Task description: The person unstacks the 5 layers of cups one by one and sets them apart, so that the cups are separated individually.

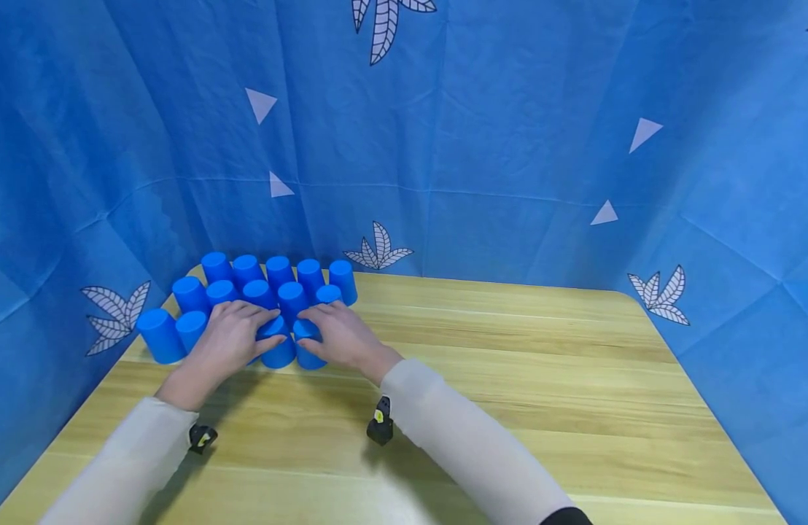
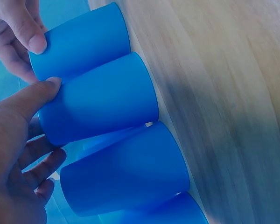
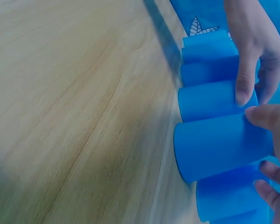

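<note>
Cup count: fourteen small blue plastic cups [image 1: 246, 271] show in the head view, all upside down on their rims — five in the back row, five in the middle row, and four in the front row. More may be hidden under the hands; I cannot tell.
Left hand [image 1: 232, 337]: its fingers lie curled over the top of the near-left blue cup [image 1: 277, 350], and in the left wrist view the thumb [image 2: 32, 95] presses that cup's side [image 2: 102, 105], so the hand has hold of it.
Right hand [image 1: 338, 334]: its fingers curl over the near-right blue cup [image 1: 307, 352]; in the right wrist view the thumb [image 3: 245, 84] lies on the cup's side [image 3: 210, 100], gripping it.
The two held cups: they stand side by side, touching, directly under the fingertips of both hands, in the middle of the front row.
Other cups: two more front-row cups stand just beyond the left hand's outer fingers; the middle and back rows begin right past the fingertips of both hands.
Contents: every cup is mouth down, so nothing shows inside any of them.
Light wooden table [image 1: 509, 379]: it carries the whole group at its far-left corner.
Blue patterned cloth backdrop [image 1: 509, 146]: it hangs behind the cups and on both sides of the table.
</note>
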Tool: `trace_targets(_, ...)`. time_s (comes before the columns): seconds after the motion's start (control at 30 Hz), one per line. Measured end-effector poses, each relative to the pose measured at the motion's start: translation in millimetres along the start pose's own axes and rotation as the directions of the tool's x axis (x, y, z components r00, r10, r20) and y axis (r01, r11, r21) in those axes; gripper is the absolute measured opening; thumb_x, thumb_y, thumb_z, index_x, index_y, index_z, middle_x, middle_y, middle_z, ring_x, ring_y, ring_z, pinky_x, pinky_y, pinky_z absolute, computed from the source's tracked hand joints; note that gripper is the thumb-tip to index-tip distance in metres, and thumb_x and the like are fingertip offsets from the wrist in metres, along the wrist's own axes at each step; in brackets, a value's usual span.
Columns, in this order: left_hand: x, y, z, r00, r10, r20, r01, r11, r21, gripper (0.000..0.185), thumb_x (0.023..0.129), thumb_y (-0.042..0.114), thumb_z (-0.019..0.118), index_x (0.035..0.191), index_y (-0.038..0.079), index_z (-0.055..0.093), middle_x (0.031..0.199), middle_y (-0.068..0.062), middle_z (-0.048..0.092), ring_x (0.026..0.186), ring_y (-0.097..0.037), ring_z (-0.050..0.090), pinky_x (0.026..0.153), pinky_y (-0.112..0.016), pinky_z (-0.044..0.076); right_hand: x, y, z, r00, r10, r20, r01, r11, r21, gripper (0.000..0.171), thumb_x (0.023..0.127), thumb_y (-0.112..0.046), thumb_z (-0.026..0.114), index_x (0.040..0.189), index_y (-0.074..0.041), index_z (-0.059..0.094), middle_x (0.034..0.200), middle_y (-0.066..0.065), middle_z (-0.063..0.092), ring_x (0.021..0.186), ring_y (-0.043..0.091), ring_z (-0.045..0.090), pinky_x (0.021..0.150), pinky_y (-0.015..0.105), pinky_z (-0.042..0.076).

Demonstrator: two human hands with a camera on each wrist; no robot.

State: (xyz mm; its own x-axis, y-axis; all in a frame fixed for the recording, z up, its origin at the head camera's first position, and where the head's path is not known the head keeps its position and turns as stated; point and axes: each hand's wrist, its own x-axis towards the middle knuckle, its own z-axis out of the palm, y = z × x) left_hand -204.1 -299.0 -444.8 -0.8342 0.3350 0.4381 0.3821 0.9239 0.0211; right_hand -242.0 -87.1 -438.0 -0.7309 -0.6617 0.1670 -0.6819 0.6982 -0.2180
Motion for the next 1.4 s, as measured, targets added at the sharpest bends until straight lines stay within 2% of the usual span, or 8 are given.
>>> trace_targets(0.57,1.1,-5.8,-4.0,0.997,-0.039,0.065,0.037,0.999,0.033,0.052,0.084,0.038,0.076,0.12,0.002,0.068,0.118,-0.021,0.066,0.114,-0.042,0.056,0.089,-0.056,0.039,-5.0,2.7,-8.1,0.999,0.036,0.031,-0.037,0.999,0.001,0.065,0.092,-0.049,0.063,0.147,-0.02,0.045,0.148,-0.001,0.047,0.136,0.021,0.041,0.108,0.036,0.038)
trace_targets(0.73,2.2,-6.7,-5.4,0.993,-0.068,0.097,0.064,0.997,0.046,0.052,0.086,0.039,0.074,0.123,0.003,0.067,0.12,-0.022,0.065,0.114,-0.044,0.054,0.087,-0.056,0.039,-13.0,10.0,-14.6,0.999,0.035,0.007,-0.036,0.999,0.031,0.063,0.092,-0.046,0.065,0.146,-0.019,0.046,0.147,0.0,0.047,0.135,0.022,0.041,0.107,0.038,0.038)
trace_targets(0.9,1.9,-6.4,-6.8,0.987,-0.098,0.129,0.093,0.995,0.045,0.054,0.088,0.04,0.071,0.129,0.005,0.063,0.123,-0.022,0.063,0.116,-0.045,0.053,0.089,-0.057,0.038,-25.1,24.3,-20.3,1.0,0.014,-0.026,-0.013,0.999,0.037,0.06,0.093,-0.045,0.064,0.144,-0.016,0.049,0.143,0.002,0.051,0.131,0.022,0.045,0.107,0.037,0.038)
trace_targets(1.1,0.1,-6.2,-9.4,0.987,-0.105,0.124,0.102,0.994,0.023,0.06,0.089,0.041,0.07,0.135,0.004,0.058,0.13,-0.023,0.059,0.121,-0.046,0.048,0.093,-0.06,0.035,-44.7,50.2,-26.4,0.998,-0.005,-0.062,0.006,1.0,0.016,0.058,0.094,-0.046,0.062,0.141,-0.013,0.052,0.14,0.004,0.054,0.128,0.023,0.047,0.109,0.036,0.036)
trace_targets(1.4,-5.7,0.1,-19.1,0.989,-0.092,0.113,0.092,0.996,0.005,0.068,0.09,0.054,0.063,0.139,0.008,0.054,0.138,-0.021,0.052,0.13,-0.046,0.038,0.101,-0.065,0.028,-76.0,84.6,-32.4,0.996,0.03,-0.083,-0.028,0.999,0.029,0.059,0.094,-0.047,0.062,0.14,-0.012,0.052,0.14,0.006,0.053,0.131,0.027,0.044,0.111,0.043,0.031)
